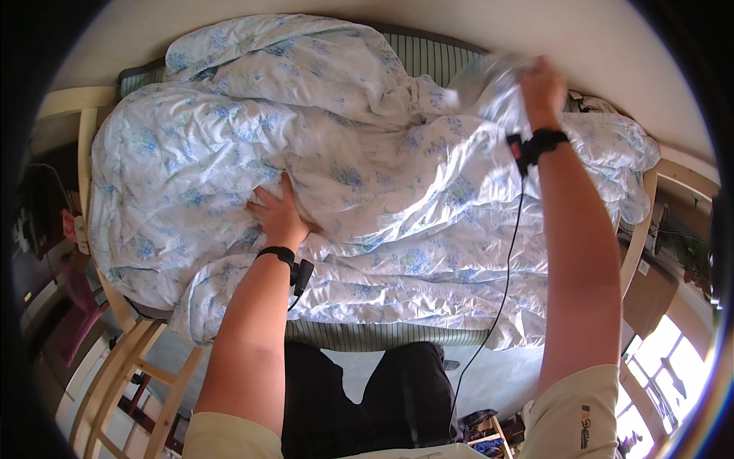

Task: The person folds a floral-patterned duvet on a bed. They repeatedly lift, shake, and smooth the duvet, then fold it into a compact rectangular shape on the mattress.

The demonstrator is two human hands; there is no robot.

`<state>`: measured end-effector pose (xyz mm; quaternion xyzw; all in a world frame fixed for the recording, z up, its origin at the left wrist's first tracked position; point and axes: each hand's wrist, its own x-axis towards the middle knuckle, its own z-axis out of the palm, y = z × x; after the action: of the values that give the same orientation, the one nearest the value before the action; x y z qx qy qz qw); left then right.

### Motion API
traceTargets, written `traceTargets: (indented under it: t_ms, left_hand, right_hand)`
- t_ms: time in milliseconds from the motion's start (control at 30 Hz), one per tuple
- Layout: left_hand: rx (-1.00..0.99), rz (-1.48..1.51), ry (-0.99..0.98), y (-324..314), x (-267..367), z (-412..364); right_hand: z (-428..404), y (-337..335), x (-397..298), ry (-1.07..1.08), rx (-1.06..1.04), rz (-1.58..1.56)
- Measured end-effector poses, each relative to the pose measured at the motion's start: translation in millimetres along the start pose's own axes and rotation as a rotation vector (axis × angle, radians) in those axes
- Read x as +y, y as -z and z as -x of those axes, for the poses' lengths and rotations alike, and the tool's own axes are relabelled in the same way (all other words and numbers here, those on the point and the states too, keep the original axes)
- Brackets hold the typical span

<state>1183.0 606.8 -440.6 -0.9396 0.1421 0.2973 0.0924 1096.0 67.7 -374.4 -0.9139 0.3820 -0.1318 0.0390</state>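
A white quilt (350, 172) with blue and green flower print lies rumpled over a bed. My left hand (282, 217) rests on it left of the middle, fingers spread and palm down. Towards the wall at the far right, my right hand (542, 86) has its fingers closed on the quilt's cloth. That hand and the raised fold at it are blurred by motion. Under the quilt a green striped mattress (438, 59) shows along the wall, and again at the near edge. Both wrists wear black straps with small devices.
Wooden bed rails stand at the left end (87, 155) and right end (639, 241). A wooden ladder (152, 390) is at lower left. From the right wrist device hangs a black cable (510, 258). A cardboard box (648, 295) and a bright window (668, 356) are at right.
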Motion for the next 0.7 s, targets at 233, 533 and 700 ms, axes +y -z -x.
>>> traceTargets:
  t_ms: [233, 533, 700]
  left_hand:
    - [-0.055, -0.049, 0.030, 6.5, 4.1, -5.4]
    - [-0.094, 0.020, 0.050, 11.5, 1.8, -5.9]
    - [-0.153, -0.022, -0.002, 15.7, -1.4, -8.0]
  right_hand:
    - [-52.9, 21.2, -26.7, -0.654, -0.203, -0.280]
    - [83.5, -51.5, -57.8, 0.545, -0.646, 0.093]
    - [87.9, -72.8, -28.7, -0.082, -0.590, 0.416]
